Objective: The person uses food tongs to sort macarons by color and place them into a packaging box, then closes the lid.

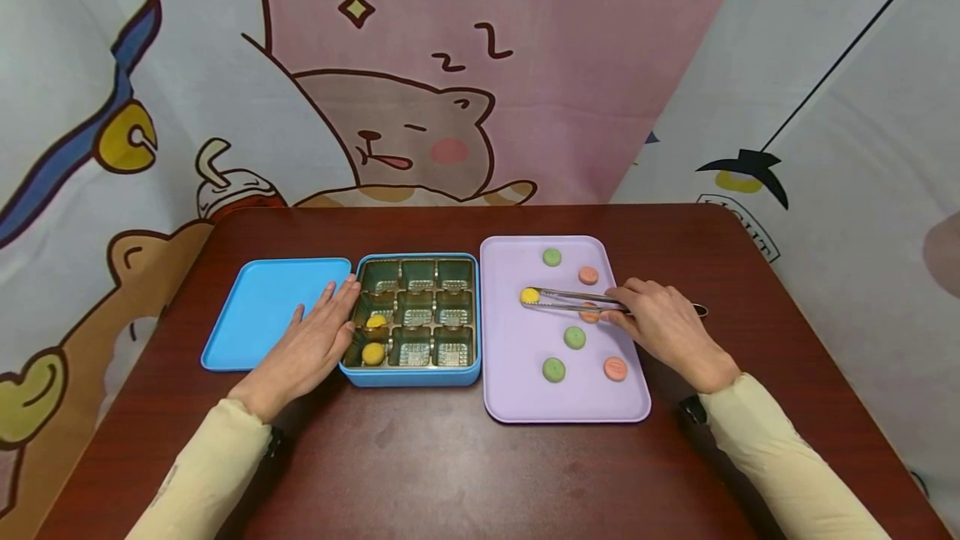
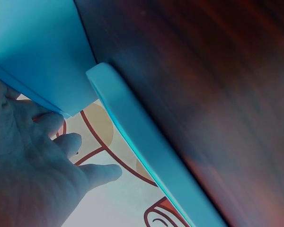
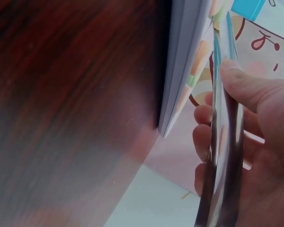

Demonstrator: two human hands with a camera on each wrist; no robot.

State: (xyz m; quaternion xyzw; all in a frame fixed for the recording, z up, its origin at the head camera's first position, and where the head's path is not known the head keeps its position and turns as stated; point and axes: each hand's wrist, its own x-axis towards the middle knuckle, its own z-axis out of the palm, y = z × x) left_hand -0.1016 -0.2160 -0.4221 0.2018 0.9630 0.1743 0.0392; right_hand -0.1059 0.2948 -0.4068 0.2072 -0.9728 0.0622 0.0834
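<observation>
My left hand (image 1: 311,344) lies with straight fingers against the left side of a blue box (image 1: 420,379). Inside the box is a gold insert with several compartments; a yellow macaron-like piece (image 1: 372,353) sits in the front left one and another yellow piece (image 1: 376,321) in the one behind it. In my right hand (image 1: 663,323) I grip metal tongs (image 1: 577,295), which reach left over a lilac tray (image 1: 517,394). A yellow macaron-like piece (image 1: 529,296) is between the tong tips. In the right wrist view, thumb and fingers wrap the tongs (image 3: 225,137).
Three green pieces (image 1: 553,370) and three pink-orange pieces (image 1: 615,368) are spread over the tray, one partly behind the tongs. A blue lid (image 1: 251,315) lies left of the box, partly under my left hand. The dark wooden table (image 1: 450,457) meets a printed cloth at the back.
</observation>
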